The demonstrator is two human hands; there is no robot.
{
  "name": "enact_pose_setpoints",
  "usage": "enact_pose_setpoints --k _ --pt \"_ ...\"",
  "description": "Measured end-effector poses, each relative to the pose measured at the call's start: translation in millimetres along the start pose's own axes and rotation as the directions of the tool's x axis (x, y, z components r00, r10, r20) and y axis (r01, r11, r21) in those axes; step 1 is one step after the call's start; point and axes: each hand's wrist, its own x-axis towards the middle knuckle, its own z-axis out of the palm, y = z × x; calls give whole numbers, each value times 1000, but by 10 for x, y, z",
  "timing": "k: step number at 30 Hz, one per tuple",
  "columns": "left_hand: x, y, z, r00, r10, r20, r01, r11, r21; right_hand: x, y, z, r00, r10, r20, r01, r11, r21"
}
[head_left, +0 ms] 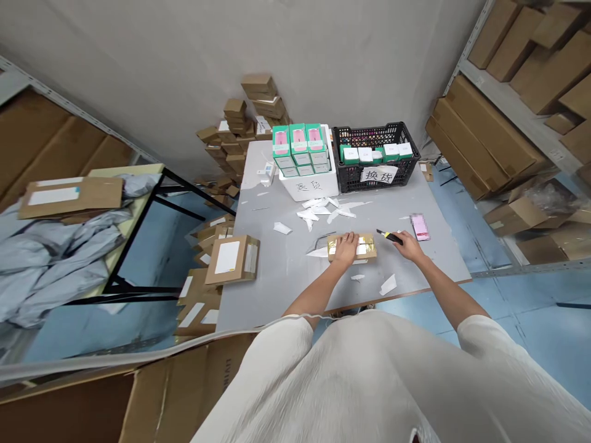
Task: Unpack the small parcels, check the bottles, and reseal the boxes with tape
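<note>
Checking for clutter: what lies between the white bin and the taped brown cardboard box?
The head view shows crumpled white scraps, seemingly paper, on the grey tabletop between the white bin and taped brown cardboard box.

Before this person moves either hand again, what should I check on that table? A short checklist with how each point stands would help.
1. Left hand on the taped cardboard box: ok, it lies on top of it.
2. Utility knife held by its handle: ok, in the right hand.
3. Knife tip away from the left hand: ok, there is a gap between them.
4. Blade locked in place: cannot tell, too small to see.
5. Table free of litter around the box: not ok, white paper scraps lie nearby.
</note>
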Motion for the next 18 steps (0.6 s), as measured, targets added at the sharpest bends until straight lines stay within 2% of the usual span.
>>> enact_pose_setpoints --k 3,7,10,14,18 --pt "-13 12 20 1000 -18 -1 18 999 -28 80 94 3 997 73 -4 -73 996 54" --pt "-128 -44 45 1000 -20 -10 19 996 -89 251 30 119 999 48 8 -48 991 128" --pt "-319 -169 39 1000 -17 -5 16 994 -107 447 -199 237 999 -30 26 25 986 163" --pt "-613 -337 7 999 -35 0 35 996 -85 679 -642 364 990 -128 58 116 978 175" --pt "-781 -397 -21 996 -81 30 82 995 -49 699 -1004 377 975 -134 176 112 985 129"
